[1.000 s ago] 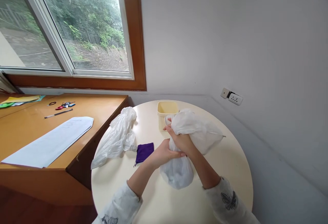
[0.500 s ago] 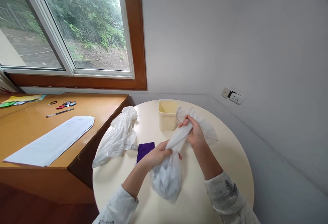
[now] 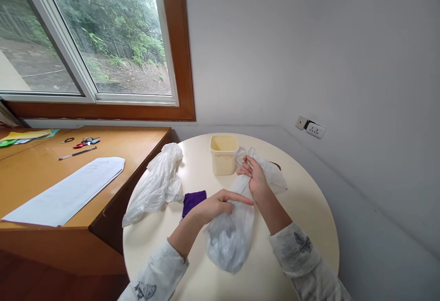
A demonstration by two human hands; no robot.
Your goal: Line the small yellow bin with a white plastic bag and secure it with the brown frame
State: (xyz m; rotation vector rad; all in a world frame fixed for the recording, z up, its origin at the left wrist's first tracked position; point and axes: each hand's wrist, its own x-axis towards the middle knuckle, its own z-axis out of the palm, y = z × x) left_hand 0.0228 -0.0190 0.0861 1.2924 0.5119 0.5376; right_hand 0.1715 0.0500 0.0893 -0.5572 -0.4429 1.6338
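Observation:
A white plastic bag (image 3: 228, 241) hangs between my hands just above the round table, its lower part bulging around contents I cannot make out. My left hand (image 3: 216, 207) grips its side between the thumb and curled fingers; the index finger stretches across the bag. Higher up, my right hand (image 3: 254, 176) is closed around the bag's gathered neck. Loose white plastic spreads past the right hand. A purple cloth pouch (image 3: 194, 200) lies beside my left wrist, and a cream plastic tub (image 3: 224, 158) stands open behind the hands.
Another crumpled plastic bag (image 3: 161, 181) lies at the left of the round table (image 3: 309, 232). A small brown object (image 3: 276, 165) shows behind the loose plastic. The wooden desk (image 3: 137, 140) bears paper sheets (image 3: 68, 191), a pen (image 3: 77, 153) and keys (image 3: 87, 142).
My left index finger has stretched out over the bag, and the twisted part beneath it has spread wider. The brown object has come into view at the right.

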